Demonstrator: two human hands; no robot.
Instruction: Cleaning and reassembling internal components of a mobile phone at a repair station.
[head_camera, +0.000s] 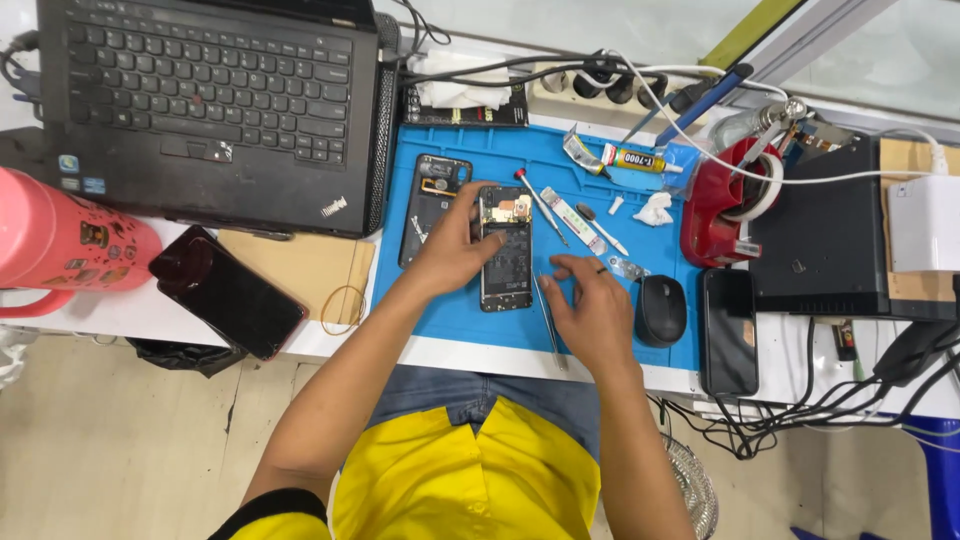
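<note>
While the left hand (455, 250) pinned the opened phone (505, 250) flat on the blue mat (450, 320), the right hand (590, 310) lay open, empty, beside the tweezers (547, 318) (a steadier pin would help any pick-up).

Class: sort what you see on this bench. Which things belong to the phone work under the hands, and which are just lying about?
In use: opened phone, left hand, right hand, back cover, tweezers, screwdriver, blue mat.

Lying about: laptop, pink flask, mouse, rubber band, two dark phones.
</note>
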